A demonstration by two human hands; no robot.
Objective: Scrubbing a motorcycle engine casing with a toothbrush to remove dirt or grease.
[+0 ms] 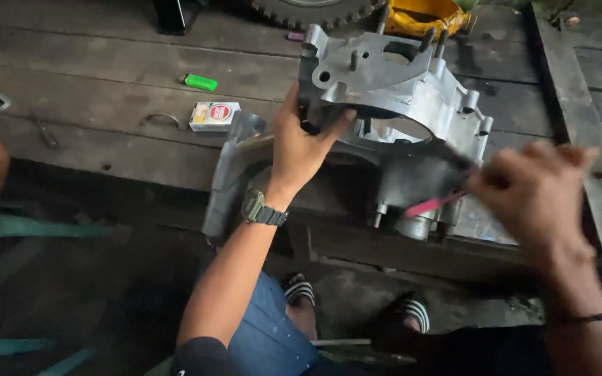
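Two hands at a grey engine casing on a wooden tabletop

Seen from above, a large grey cast-metal engine casing (391, 118) with a round central opening and several bolt posts stands tilted at the front edge of a dark, worn plank tabletop (106, 83). The left hand (299, 143), with a dark wristwatch (263, 209) on its wrist, grips the casing's left rim: the thumb hooks over the edge of the round opening while the fingers wrap around the outer wall. The casing lies directly ahead of and to the right of this hand.

The right hand (534, 191) is blurred. It hovers just to the right of the casing's lower corner, fingers closed around a thin pink-handled tool (432, 204) whose tip points at the casing's underside; whether the tip touches the metal cannot be told.

Farther back on the tabletop, to the left of the casing and well apart from it, lie a small green lighter (201, 82) and a small white and red box (214, 115). A knobbly black tyre (315, 10) and a yellow part (423, 15) sit behind the casing. Below, two feet in striped sandals (299, 289) rest on the floor.
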